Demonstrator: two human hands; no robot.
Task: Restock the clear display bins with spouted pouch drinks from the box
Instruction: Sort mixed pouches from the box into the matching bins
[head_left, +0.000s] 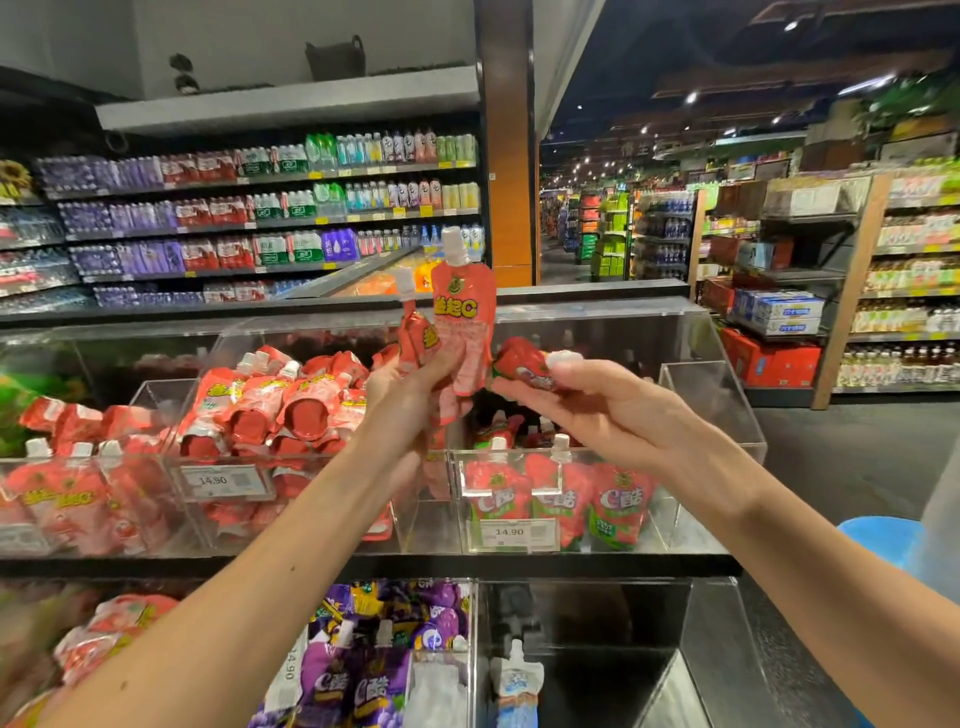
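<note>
Aloft, left hand (410, 395) fingers grip pink pouches (462, 312); right hand (597, 405) pinches red pouch (519, 364), above bin rim (530, 451).

So my left hand (410, 387) is up over where the middle bin (332, 525) meets the right bin (660, 514), holding two pouches upright, the taller pouch (462, 322) just right of the shorter pouch (415, 332). My right hand (597, 400) is just beside it, with a third pouch (524, 366) held sideways, spout to the right. The middle bin has a heap in it, the right bin has a few standing at its front wall. Drink shelves (270, 218) are way behind.
</note>
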